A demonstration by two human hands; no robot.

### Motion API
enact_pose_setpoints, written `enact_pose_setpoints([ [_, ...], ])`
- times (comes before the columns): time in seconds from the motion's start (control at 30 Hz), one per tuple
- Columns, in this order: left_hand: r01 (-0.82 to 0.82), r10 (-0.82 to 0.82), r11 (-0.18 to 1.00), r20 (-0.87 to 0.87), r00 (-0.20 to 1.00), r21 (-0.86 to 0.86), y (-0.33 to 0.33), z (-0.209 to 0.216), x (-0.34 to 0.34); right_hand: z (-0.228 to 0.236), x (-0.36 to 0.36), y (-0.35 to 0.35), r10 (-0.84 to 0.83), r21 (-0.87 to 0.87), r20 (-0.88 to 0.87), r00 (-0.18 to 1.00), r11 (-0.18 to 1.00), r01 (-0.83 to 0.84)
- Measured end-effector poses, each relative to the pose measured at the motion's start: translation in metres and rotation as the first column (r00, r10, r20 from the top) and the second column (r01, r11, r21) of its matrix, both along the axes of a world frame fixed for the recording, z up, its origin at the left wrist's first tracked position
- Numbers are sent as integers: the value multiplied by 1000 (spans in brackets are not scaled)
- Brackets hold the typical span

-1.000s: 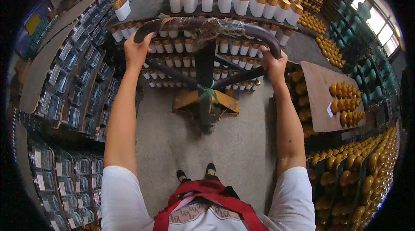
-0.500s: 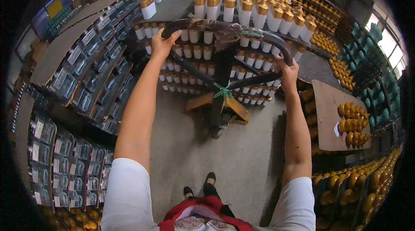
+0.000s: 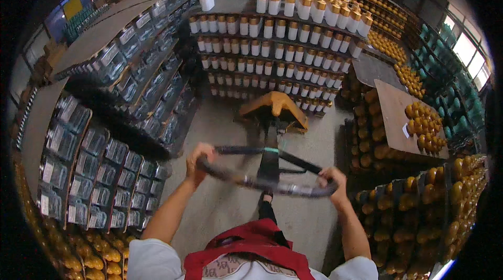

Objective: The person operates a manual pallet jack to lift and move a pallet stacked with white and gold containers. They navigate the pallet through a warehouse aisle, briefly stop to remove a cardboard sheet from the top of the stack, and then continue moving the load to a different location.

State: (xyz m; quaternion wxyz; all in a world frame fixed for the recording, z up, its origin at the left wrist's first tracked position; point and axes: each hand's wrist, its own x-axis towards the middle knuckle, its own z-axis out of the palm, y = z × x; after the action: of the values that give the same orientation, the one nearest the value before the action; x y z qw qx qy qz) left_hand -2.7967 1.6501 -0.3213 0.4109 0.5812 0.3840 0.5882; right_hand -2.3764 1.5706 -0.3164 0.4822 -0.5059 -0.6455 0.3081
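Observation:
A dark looped handle of a pallet jack is before my body, slightly blurred. My left hand is closed round its left bend, and my right hand grips the right bend. A green tie is wrapped where the handle's bars meet the dark shaft. The shaft runs forward to the jack's yellow body, which stands on the floor in front of a tall stack of white bottles with gold tops. The jack's forks are hidden.
Layered stacks of clear glass containers line the left side. To the right are stacks of amber rounded glassware, a brown board with more amber pieces, and green glassware. Grey floor runs between the stacks.
Both hands have pulled the handle down and toward my body, from high over the bottle stack to near my waist. The yellow jack body shows more fully now.

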Motion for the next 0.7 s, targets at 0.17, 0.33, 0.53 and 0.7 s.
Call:
enact_pose_setpoints([
  [0.17,288,-179,958,-812,555,-15,-149,-68,-54,5,-52,-134,604,-479,673,428,796,-371],
  [0.33,448,-140,879,-987,-77,-160,-208,-95,-34,-94,-104,-208,623,-624,655,427,765,-158],
  [0.53,454,-412,789,-905,-109,-414,-223,-72,13,-54,-88,-205,594,-645,640,488,760,-80],
  [0.7,446,-420,751,-873,-246,-487,-223,-93,21,-94,-79,-218,629,-645,632,453,751,-143],
])
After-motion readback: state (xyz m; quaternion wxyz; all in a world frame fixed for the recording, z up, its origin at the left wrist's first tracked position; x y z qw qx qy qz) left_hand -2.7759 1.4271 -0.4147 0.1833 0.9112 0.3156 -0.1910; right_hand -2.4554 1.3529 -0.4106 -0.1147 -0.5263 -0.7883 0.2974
